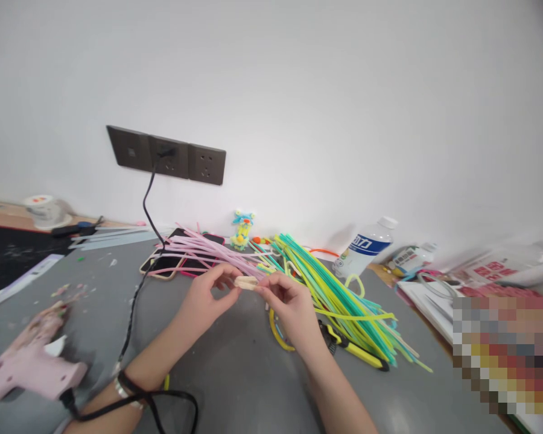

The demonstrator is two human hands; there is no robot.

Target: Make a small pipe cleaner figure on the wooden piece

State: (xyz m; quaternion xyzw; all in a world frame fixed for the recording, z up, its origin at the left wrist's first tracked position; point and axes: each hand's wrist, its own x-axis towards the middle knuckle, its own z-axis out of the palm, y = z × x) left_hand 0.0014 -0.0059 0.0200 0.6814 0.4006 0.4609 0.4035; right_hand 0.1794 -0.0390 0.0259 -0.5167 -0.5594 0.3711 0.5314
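Above the grey tabletop, my left hand (214, 295) and my right hand (289, 301) meet at a small cream-coloured piece (245, 282), which looks like a short folded pipe cleaner. Thumb and fingertips of my left hand pinch its left end; those of my right hand pinch the right end. Just behind lie pink pipe cleaners (203, 248). To the right of my right hand is a large bundle of green and yellow pipe cleaners (339, 301). Yellow-and-black handled pliers (362, 352) lie partly under that bundle.
A pink glue gun (36, 367) lies at the left, its black cord (133, 301) running over my left forearm to the wall socket (167, 158). Phones (163, 265) lie under the pink stems. A small pipe-cleaner figure (243, 230) and a bottle (366, 246) stand by the wall.
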